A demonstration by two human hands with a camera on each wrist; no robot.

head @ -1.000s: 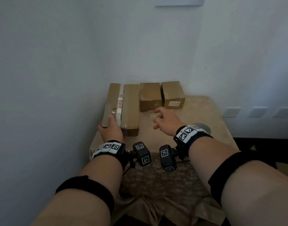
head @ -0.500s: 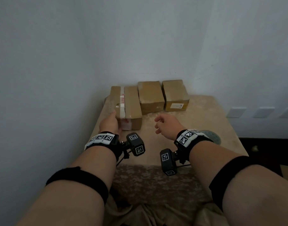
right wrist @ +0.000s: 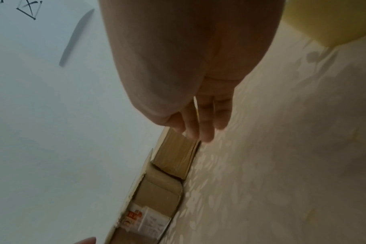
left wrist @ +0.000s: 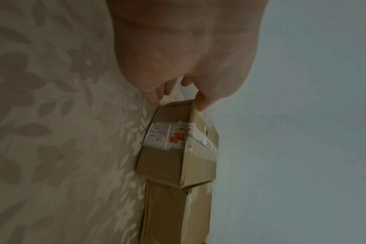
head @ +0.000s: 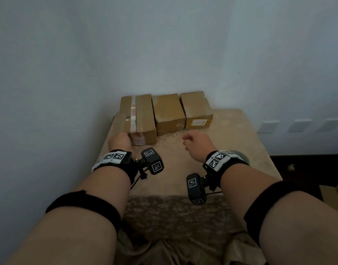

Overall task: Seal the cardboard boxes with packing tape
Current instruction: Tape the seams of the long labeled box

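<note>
The left grip (head: 120, 142) has pulled back and now just pinches the taped box (head: 139, 115) by its near corner. The right grip (head: 197, 145) hangs loose and holds nothing. The other boxes look next.

Three boxes: matt brown cardboard. Left box (head: 143, 115) carries a glossy whitish tape strip (head: 133, 111) with red print along its top seam, plus a white paper label on the end face. Right box (head: 197, 109) bears a yellowish paper label. Table cover (head: 231, 142): beige woven cloth, leaf pattern with slight sheen. Wall (head: 164, 44): matt, smooth paint.
</note>
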